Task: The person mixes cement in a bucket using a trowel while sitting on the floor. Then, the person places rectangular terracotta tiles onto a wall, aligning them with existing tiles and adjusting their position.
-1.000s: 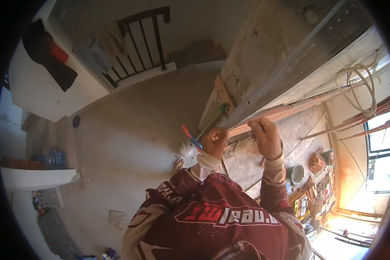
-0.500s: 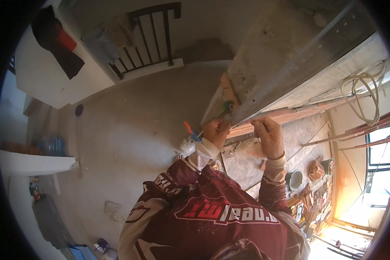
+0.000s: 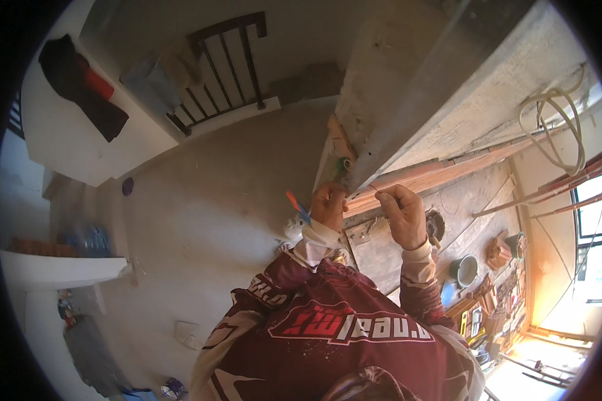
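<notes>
My left hand [image 3: 329,204] is closed at the lower end of a long grey beam [image 3: 408,113], its fingers curled against the corner. What it grips is hidden. To its right, my right hand [image 3: 405,214] pinches a thin strand [image 3: 374,188], wire or string, between thumb and forefinger; the strand runs toward the beam's end. Just beyond my left hand sits a small green object [image 3: 343,164], its kind unclear, beside a narrow wooden piece [image 3: 341,137]. A red and blue item [image 3: 297,206] shows by my left wrist.
Reddish wooden boards [image 3: 441,170] run along the beam's right side. A coiled pale cable [image 3: 548,127] hangs at upper right. Buckets, one a grey bucket [image 3: 464,270], and wood pieces stand at right. A dark railing [image 3: 227,67] is at the back, a white ledge [image 3: 67,267] at left.
My view has shifted slightly, moving the surroundings in the picture. My right hand has come a little nearer to the left, still pinching. The left hand stays at the beam's end.
</notes>
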Available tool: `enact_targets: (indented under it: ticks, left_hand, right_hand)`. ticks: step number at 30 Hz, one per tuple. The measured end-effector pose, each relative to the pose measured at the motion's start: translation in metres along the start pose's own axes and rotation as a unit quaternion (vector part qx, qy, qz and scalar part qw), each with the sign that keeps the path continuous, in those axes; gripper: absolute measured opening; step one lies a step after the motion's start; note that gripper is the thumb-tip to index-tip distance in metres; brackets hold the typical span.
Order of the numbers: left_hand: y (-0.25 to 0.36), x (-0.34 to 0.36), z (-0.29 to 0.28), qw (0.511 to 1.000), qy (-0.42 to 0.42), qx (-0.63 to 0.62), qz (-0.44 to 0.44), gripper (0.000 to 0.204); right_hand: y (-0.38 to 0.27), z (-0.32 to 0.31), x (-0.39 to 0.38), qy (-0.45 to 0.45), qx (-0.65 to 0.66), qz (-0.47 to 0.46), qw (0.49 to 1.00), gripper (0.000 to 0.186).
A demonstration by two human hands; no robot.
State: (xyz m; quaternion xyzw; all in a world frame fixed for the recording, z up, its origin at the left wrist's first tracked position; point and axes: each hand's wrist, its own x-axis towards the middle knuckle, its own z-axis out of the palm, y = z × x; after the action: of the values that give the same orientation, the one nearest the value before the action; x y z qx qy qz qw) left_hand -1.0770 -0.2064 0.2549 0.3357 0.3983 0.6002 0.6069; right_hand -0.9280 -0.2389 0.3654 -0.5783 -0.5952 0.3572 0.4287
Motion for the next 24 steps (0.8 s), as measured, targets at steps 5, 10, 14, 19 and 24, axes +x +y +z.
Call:
enact_targets:
  ticks: [5,10,14,19,24]
  left_hand:
    - [0.002,0.001,-0.001,0.999,-0.023,0.028,0.013,0.011]
    - [0.001,0.007,-0.010,0.999,-0.042,-0.018,0.009,0.008]
    - [0.011,0.006,-0.011,0.998,-0.062,0.017,-0.025,0.004]
    - [0.030,0.003,0.001,0.994,-0.057,0.072,-0.053,0.003]
    - [0.044,0.003,-0.018,0.987,-0.054,0.075,-0.133,0.009]
  right_hand:
    - [0.009,0.002,-0.007,0.013,0.046,0.005,0.999,0.018]
    - [0.001,0.008,-0.011,0.025,0.131,0.016,0.991,0.019]
    - [-0.001,0.006,-0.013,0.016,0.154,0.004,0.988,0.018]
    - [0.012,0.025,-0.027,0.001,0.303,0.064,0.951,0.018]
    - [0.016,0.040,-0.029,-0.058,0.447,0.097,0.888,0.018]
